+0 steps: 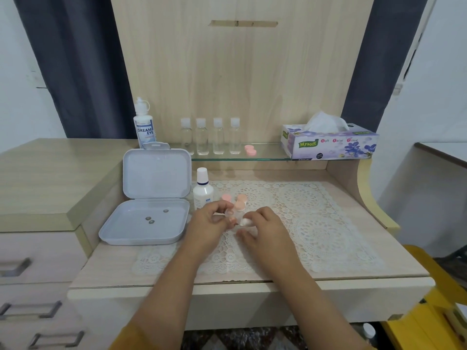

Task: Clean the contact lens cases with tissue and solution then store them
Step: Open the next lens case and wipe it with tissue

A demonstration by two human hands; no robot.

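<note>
On the lace mat (316,223), the left hand (209,223) curls its fingers round a clear lens case (231,215), while the right hand (262,224) pinches a small wad of tissue (244,221) against it. Three pink caps (240,202) lie just behind the hands, beside one white bottle (203,190). One open box (149,218) at left holds three small dark discs (151,219). Along the glass shelf (267,155) stand four clear bottles (209,136), one solution bottle (144,125), one pink case (250,150) and one tissue box (328,144)
</note>
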